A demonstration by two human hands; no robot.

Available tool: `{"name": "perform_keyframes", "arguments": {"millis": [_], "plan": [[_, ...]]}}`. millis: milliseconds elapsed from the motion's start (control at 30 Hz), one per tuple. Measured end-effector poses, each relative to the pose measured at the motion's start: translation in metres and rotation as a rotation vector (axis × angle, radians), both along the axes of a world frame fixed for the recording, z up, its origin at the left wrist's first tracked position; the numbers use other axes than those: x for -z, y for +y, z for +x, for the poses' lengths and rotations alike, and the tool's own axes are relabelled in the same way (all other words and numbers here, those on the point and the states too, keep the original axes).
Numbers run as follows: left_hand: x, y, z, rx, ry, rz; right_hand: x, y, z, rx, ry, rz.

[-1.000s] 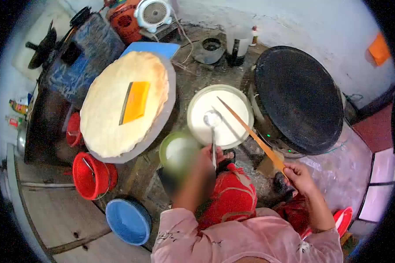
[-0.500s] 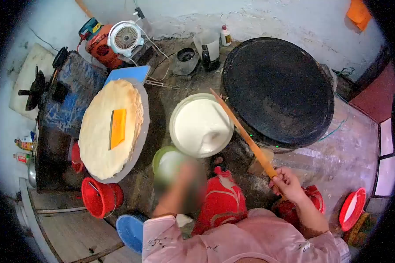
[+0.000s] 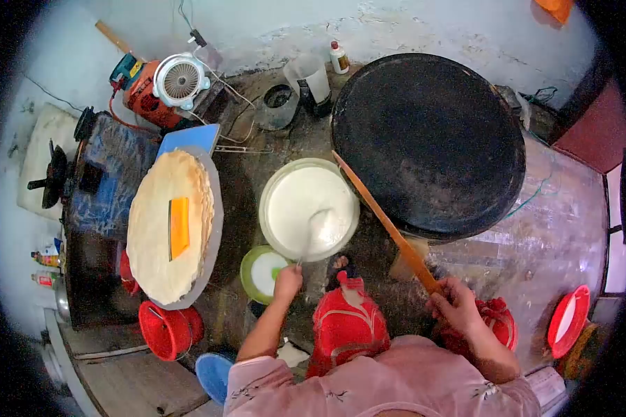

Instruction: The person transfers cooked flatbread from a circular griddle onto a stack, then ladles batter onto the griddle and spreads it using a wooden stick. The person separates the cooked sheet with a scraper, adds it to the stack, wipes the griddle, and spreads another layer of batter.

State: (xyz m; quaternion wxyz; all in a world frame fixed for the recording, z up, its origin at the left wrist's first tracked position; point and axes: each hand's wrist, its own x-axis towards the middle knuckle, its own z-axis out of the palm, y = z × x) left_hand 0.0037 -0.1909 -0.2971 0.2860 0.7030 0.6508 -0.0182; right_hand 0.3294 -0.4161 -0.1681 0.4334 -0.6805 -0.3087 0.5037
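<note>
My left hand (image 3: 288, 281) is closed on the thin handle of a ladle (image 3: 316, 229), whose end dips into white batter in a wide pale tub (image 3: 266, 229); the handle is slightly blurred. Just left of this hand stands a green bowl (image 3: 247, 281) with white liquid in it. My right hand (image 3: 456, 302) grips the near end of a long wooden spatula (image 3: 389, 226). Its tip points away from me, over the near-left rim of a large round black griddle (image 3: 431, 139).
On the left, a stack of thin pancakes (image 3: 153, 236) bears an orange scraper (image 3: 179, 229). A red bucket (image 3: 161, 333) and blue basin (image 3: 212, 375) stand below. At the back are a blower (image 3: 181, 80), a clear jug (image 3: 306, 76) and a small bottle (image 3: 339, 59).
My left hand has moved from over the green bowl toward the batter tub, and the ladle is now in the batter. My right hand still holds the wooden spatula; the view has shifted slightly.
</note>
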Motion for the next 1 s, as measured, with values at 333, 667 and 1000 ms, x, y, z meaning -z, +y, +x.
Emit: {"name": "perform_keyframes", "arguments": {"millis": [333, 667, 1000], "plan": [[-0.022, 0.022, 0.011, 0.113, 0.058, -0.011, -0.007, 0.001, 0.003, -0.021, 0.112, -0.002], [-0.001, 0.005, 0.023, -0.786, -0.892, -0.956, -0.004, -0.005, 0.007, -0.004, 0.007, 0.084], [-0.063, -0.002, 0.02, 0.168, 0.253, 0.151, 0.004, -0.007, 0.01, -0.004, -0.024, 0.013]]}}
